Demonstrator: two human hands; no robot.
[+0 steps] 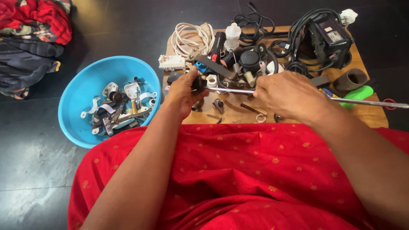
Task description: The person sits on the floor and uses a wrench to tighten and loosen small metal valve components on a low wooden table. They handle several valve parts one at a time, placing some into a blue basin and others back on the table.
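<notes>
While the red patterned cloth [238,170] over the person's lap fills the nearest part of the view, both forearms reach forward from it to the near edge of a low wooden board [370,115]. The left hand [183,91] is closed around a small dark fitting [198,82], thumb and fingers pinching it where it meets the end of a long thin metal rod [362,102]. The right hand [283,93] is curled over the middle of that rod, fingers pressed down on it; the rod runs out level past the wrist to a small red loop at its far right end. Judging from this, the step in hand is working the fitting on or off the rod's end, and the next move would call for holding the rod steady against turning while the left fingers twist or pull. Under the hands lie about 3 loose small metal bits on the board. To the left, on the dark floor, sits a blue plastic basin [76,98] holding metal clips and brackets. Farther back on the board are a white coiled cord [191,36], a small white bottle [233,35], black cables, a black boxy device [330,38], a grey cup-shaped part [350,79] and a green handle [357,93]. Folded clothes [30,38] lie at far left.
</notes>
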